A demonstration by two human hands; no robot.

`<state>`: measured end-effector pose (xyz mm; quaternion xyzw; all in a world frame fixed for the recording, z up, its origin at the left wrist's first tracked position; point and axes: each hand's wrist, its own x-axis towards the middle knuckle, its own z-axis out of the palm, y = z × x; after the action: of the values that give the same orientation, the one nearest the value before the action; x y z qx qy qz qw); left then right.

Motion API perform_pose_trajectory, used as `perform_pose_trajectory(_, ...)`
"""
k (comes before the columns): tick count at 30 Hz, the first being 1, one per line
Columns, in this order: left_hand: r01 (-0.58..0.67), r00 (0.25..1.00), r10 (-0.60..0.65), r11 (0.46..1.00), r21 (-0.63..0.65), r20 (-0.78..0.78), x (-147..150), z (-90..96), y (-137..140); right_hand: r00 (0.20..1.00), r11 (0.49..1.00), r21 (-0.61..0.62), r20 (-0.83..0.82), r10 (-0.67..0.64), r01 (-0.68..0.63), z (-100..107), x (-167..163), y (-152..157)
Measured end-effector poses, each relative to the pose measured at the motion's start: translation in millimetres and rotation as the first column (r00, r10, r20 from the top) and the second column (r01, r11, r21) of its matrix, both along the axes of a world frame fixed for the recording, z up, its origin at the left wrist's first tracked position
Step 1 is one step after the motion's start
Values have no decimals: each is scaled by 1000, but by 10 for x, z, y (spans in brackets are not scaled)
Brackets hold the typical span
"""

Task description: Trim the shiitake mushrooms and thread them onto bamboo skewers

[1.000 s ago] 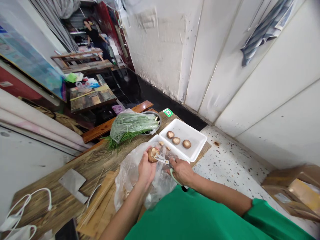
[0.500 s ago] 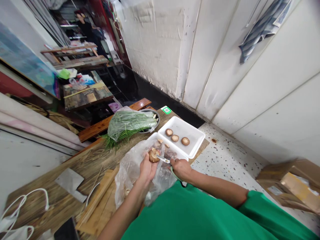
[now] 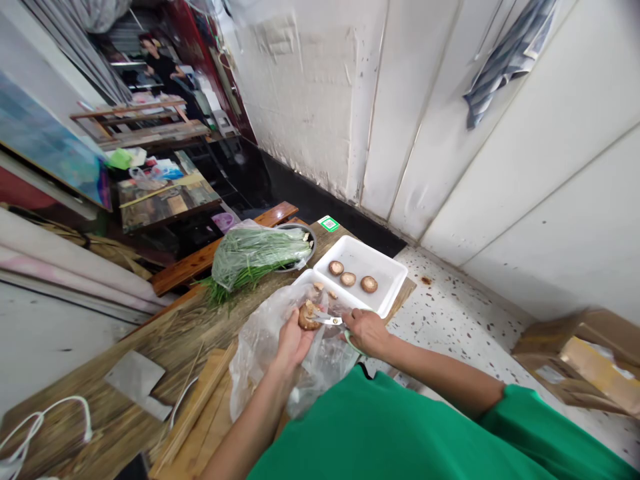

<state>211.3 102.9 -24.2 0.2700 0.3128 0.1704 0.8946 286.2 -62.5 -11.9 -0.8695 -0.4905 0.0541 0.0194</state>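
Over the table, at lower centre, the half-curled left hand cups a mushroom just left of the right hand, closed on scissors pointing left at it.

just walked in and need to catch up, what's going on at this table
A person in a green shirt holds a brown mushroom in the left hand and scissors in the right hand, the blades up at the mushroom. Both hands are above a crumpled plastic bag. Three other mushrooms lie in a white tray just beyond. Bagged greens and a cleaver are also on the wooden table.
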Motion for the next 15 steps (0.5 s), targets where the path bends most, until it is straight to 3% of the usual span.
perform_pose_trajectory(6,17,998,-19,999,-46,-54,-8,6,7,999,999,-39,-49,23,-25,-78,19,12)
perform_pose_trajectory(15,85,977,-110,987,-137,-185,-50,-297,191,983,998,-55,-183,-18,8,-240,-14,40)
